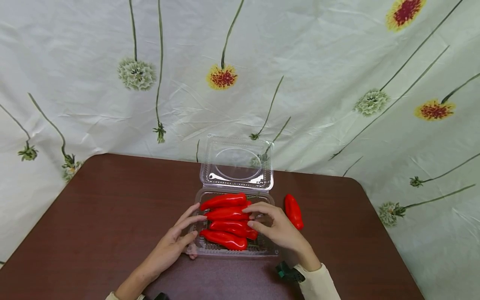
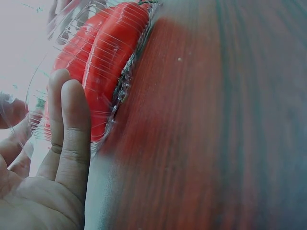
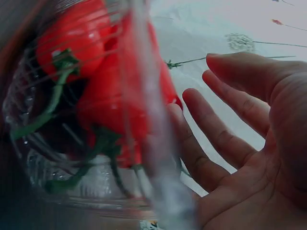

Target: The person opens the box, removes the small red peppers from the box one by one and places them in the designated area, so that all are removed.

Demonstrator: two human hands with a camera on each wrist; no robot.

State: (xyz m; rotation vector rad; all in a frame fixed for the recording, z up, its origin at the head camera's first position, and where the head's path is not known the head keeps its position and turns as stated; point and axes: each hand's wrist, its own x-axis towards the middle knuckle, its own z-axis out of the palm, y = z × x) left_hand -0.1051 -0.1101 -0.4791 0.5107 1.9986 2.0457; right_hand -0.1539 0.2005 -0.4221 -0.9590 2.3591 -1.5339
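- While left hand and right hand each have the grip's fingers apart, red peppers lie between them in a box.
- Right of both grips: another pepper.

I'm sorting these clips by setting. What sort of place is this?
Probably an indoor tabletop work spot, perhaps set up for recording: a dark brown table with a flower-printed cloth behind it, and an open clear plastic box of red peppers on top.
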